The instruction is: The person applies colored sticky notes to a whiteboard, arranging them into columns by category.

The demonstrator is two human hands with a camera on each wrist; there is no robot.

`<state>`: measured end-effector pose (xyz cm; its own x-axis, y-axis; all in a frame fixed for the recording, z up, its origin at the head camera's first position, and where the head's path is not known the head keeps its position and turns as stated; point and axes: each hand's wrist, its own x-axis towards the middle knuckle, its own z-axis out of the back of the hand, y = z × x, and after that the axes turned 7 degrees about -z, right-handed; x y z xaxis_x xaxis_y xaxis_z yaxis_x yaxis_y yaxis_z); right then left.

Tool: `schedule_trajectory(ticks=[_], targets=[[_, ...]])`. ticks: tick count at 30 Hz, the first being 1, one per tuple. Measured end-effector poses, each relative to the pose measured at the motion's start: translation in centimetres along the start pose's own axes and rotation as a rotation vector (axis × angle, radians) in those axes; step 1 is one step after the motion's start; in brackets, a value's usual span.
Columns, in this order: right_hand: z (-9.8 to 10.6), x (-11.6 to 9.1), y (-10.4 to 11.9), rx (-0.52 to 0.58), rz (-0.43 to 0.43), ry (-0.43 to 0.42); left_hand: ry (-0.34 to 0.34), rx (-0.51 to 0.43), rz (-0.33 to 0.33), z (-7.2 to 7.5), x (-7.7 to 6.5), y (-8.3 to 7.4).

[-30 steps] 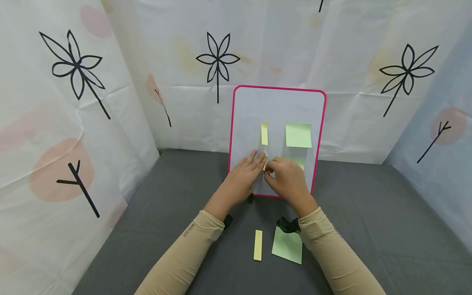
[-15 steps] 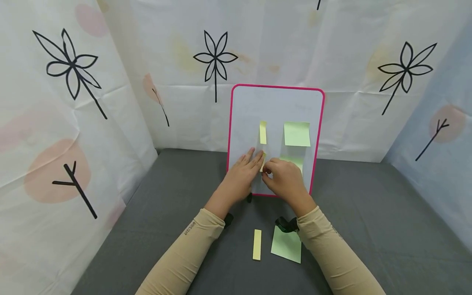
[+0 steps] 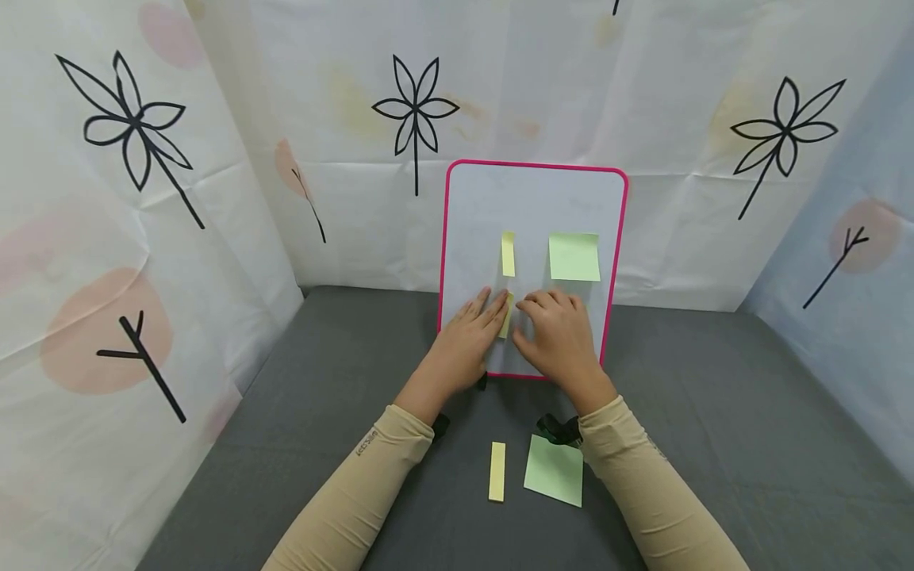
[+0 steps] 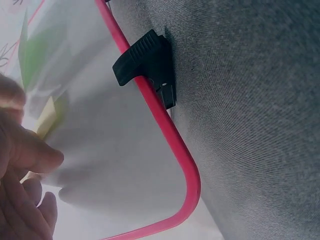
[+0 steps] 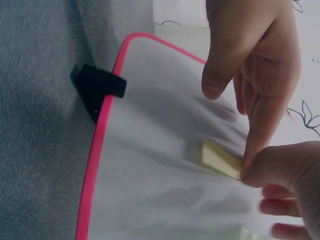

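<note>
In the head view, my left hand lies along the whiteboard with fingers straight. Its fingertips touch a yellow sticky strip, partly covering it. Just right of that strip is my right hand, fingers loosely bent and holding nothing. The right wrist view shows the strip's lower end lifting off the board, with the right hand close to it. Higher on the board are another yellow strip and a green sticky note. A lower green note is hidden by the right hand in the head view.
On the grey table, in front of the board, lie a yellow strip and a green note. A black clip grips the board's pink lower edge. Patterned white cloth stands behind and at the sides.
My right hand's bent fingers have spread and drawn back to the right from the lower strip, covering the lower green note. More of that strip's lower end shows. The left hand has stayed in place.
</note>
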<state>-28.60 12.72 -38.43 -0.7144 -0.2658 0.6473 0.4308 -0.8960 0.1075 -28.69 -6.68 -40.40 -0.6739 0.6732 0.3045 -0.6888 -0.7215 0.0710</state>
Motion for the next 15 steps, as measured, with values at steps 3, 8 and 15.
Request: schedule_trajectory(ticks=[3, 8, 15], targets=[[-0.2, 0.0, -0.1, 0.002, 0.027, -0.049, 0.005, -0.002, 0.004, 0.0, 0.0, 0.0], [-0.7, 0.1, -0.4, 0.039, 0.137, -0.053, -0.003, -0.005, 0.006, -0.1, -0.1, 0.0], [-1.4, -0.1, -1.1, 0.040, 0.218, -0.048, 0.006, -0.019, 0.010, -0.2, -0.1, 0.1]])
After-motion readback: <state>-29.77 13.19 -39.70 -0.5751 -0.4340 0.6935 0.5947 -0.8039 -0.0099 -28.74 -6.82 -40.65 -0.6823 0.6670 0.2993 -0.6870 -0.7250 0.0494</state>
